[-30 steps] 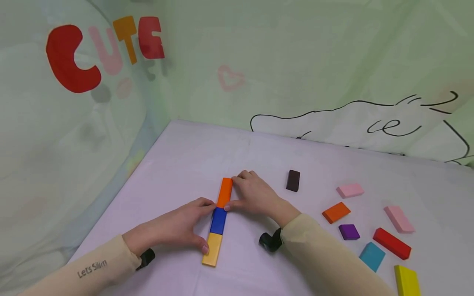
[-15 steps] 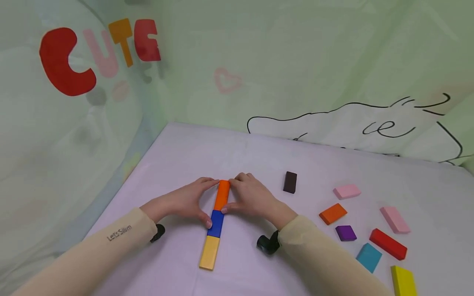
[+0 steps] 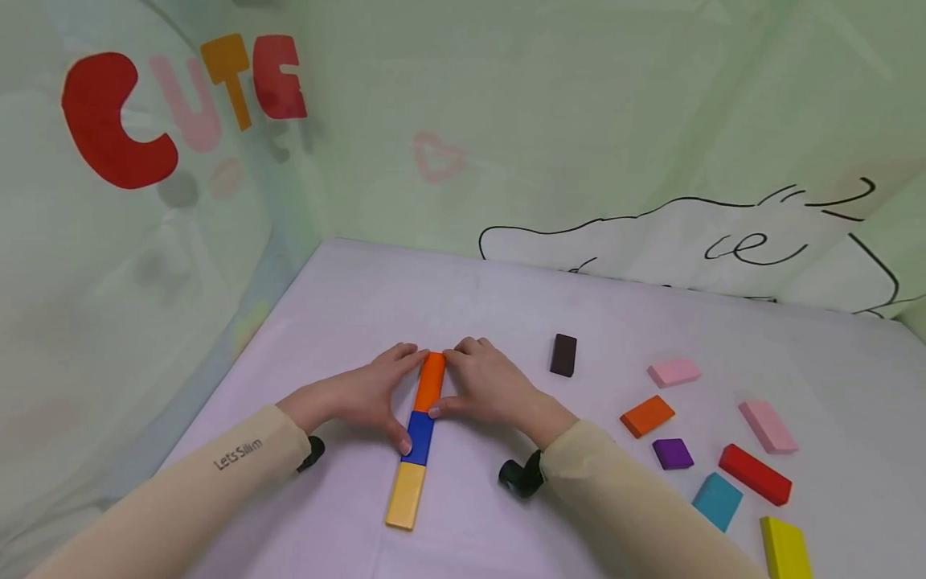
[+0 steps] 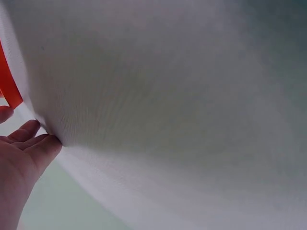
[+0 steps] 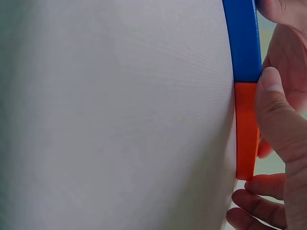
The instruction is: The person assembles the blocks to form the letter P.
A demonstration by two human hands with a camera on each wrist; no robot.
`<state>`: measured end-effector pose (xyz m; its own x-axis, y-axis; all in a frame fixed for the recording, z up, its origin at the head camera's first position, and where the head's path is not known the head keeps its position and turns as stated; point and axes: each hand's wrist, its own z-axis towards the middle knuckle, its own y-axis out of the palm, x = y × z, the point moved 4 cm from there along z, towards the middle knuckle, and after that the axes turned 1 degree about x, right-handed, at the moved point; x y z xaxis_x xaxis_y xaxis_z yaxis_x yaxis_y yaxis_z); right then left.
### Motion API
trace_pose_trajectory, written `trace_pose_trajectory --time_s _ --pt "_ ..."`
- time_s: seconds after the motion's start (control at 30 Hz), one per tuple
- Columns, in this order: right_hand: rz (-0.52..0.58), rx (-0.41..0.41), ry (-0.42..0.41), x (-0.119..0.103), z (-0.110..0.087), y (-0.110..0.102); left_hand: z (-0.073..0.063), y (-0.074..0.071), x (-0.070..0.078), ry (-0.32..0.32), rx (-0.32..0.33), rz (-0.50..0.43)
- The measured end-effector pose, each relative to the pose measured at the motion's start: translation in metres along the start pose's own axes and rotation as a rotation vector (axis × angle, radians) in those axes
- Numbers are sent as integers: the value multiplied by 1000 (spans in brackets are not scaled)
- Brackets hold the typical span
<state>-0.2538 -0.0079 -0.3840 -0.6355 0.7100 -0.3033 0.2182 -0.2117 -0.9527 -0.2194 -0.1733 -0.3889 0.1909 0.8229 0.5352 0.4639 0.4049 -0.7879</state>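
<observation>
Three flat blocks lie end to end on the table: an orange block farthest away, a blue block in the middle and a tan block nearest. From the left, my left hand spreads along the row, thumb at the blue block's side and fingertips by the orange block's far end. My right hand holds the orange block from the right. In the right wrist view its thumb presses near the orange-blue joint, and a fingertip meets the orange block's far end. Only the orange block's end shows in the left wrist view.
A dark brown block lies right of the hands. Farther right are scattered two pink blocks, another orange block, and purple, red, teal and yellow blocks. A decorated cloth wall borders the table.
My left hand has slid away from me along the row, its thumb going from the tan block to the blue one. My right hand keeps its place; the view has shifted slightly.
</observation>
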Motion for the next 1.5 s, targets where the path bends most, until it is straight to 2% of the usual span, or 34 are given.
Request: trace_pose_trajectory --time_s 0.5,0.93,1.07,1.23,1.5 --pt "0 2 -7 2 -1 0 3 5 4 -17 -18 1" --pt "7 -22 6 9 -5 -5 1 5 3 3 -18 3" --pt "34 -27 39 25 -12 -16 0 5 2 -16 -23 3" --pt "41 22 49 61 -30 -34 0 5 2 -18 -26 3" --pt "60 15 212 122 -60 -59 -1 5 5 -17 -23 8"
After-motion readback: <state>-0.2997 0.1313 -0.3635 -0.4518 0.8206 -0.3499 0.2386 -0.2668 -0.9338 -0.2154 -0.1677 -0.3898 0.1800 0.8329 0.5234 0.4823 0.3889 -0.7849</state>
